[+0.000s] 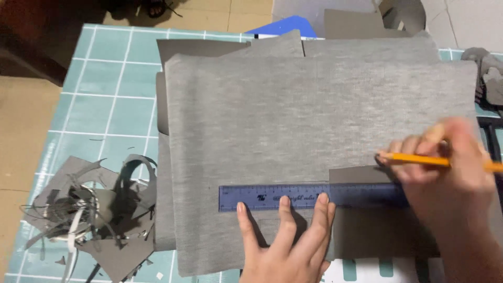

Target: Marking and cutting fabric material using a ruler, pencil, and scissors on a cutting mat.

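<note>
A large grey fabric sheet [293, 120] lies flat on a teal cutting mat [105, 99]. Across its lower part sits a blue-violet ruler [272, 196]. My left hand [288, 241] presses down on the ruler with its fingers spread. A darker grey rectangular piece [361, 175] lies on the fabric just above the ruler's right end. My right hand [445, 173] holds an orange pencil [419, 160], its tip touching that darker piece's upper edge.
A pile of grey fabric scraps and strips [99, 209] sits on the mat at the lower left. More grey pieces [361, 23] and a blue sheet [285, 25] lie beyond the fabric's far edge. Tan floor [21, 131] shows left of the mat.
</note>
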